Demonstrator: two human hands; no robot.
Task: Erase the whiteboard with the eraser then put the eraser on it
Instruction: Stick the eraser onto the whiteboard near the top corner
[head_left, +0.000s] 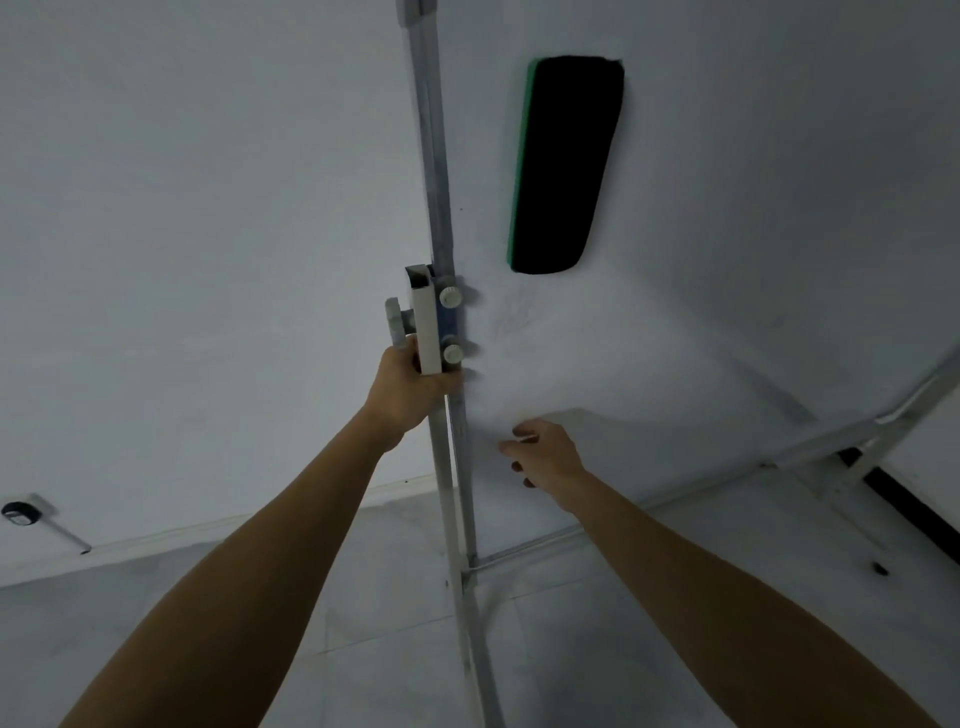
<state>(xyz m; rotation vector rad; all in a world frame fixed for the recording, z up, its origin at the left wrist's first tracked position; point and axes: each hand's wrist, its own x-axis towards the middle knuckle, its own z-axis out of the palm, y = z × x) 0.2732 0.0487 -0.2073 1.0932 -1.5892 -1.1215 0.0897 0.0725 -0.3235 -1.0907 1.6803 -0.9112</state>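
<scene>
Holding the post (439, 197) with the eraser (563, 161) up on the whiteboard (753, 234).
Our left hand (410, 384) grips the grey post, just left of the board. Our right hand (545, 452) hangs near the low part of the board, fingers loosely bent, holding nothing. The eraser sticks to the board, well above that hand. The board looks clean, so we think the job is nearly done. We should let go slowly so the eraser does not shake off.
</scene>
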